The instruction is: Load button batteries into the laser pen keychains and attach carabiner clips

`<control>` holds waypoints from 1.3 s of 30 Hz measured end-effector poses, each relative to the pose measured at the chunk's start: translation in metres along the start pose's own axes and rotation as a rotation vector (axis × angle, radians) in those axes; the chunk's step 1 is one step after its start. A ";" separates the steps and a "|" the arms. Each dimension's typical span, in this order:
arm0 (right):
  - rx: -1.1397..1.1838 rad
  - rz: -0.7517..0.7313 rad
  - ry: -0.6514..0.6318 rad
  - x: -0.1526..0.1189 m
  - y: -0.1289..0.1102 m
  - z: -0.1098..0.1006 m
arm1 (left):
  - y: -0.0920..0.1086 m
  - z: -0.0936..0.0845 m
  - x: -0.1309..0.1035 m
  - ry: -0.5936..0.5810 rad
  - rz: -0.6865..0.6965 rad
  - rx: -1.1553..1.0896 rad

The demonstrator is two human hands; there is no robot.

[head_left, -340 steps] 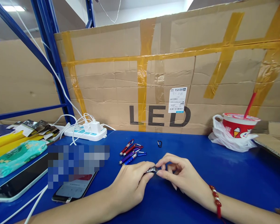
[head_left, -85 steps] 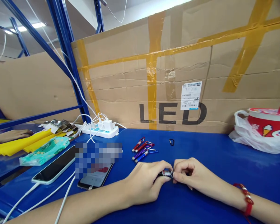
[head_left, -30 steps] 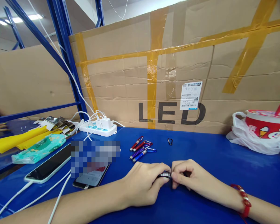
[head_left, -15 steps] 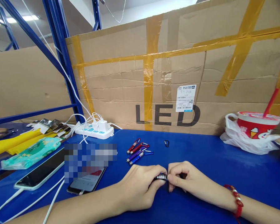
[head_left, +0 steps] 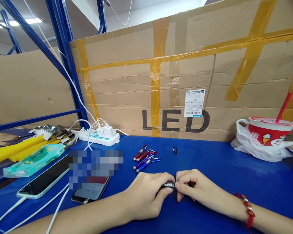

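Low in the middle of the view, my left hand is closed round a small black keychain flashlight. A white printed label shows between thumb and fingers; the rest of the tube is mostly covered. My right hand meets it from the right, thumb and fingertips pinched on its end, where the exact grip is hidden. Beyond the hands lie a red flashlight, another red one, a purple one and a blue one, each with a clip. A loose black carabiner rests to their right.
Two phones, one white-edged and one dark, lie left with charging cables. Behind them are a white power strip, a teal packet and yellow items. A red cup stands right. A large cardboard box closes off the back.
The view has shifted very slightly. Both hands keep the same hold on the black flashlight, and nothing on the table has visibly moved.
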State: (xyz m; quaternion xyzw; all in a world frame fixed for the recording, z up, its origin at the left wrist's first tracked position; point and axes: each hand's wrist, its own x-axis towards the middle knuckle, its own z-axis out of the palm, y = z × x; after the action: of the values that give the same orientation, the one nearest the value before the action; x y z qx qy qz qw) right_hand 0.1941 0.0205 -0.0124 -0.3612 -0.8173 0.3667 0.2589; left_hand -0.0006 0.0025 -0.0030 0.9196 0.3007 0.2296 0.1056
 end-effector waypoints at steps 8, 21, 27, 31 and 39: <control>-0.025 0.006 0.003 -0.001 0.000 -0.001 | -0.001 0.000 0.001 -0.005 0.000 0.003; -0.030 -0.020 0.012 -0.002 -0.003 -0.002 | -0.002 0.001 0.001 -0.002 -0.027 -0.073; -0.032 -0.039 0.030 -0.002 -0.004 -0.004 | -0.004 0.003 0.002 0.009 -0.007 -0.109; -0.032 -0.046 0.032 -0.002 -0.005 -0.004 | -0.004 0.004 0.003 0.015 -0.009 -0.099; -0.022 -0.034 0.039 -0.003 -0.006 -0.004 | -0.005 0.004 0.002 0.022 -0.006 -0.088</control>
State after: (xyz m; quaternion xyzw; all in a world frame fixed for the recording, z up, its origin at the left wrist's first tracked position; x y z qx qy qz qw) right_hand 0.1956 0.0168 -0.0056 -0.3571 -0.8222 0.3461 0.2770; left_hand 0.0003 0.0074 -0.0076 0.9106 0.2944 0.2523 0.1432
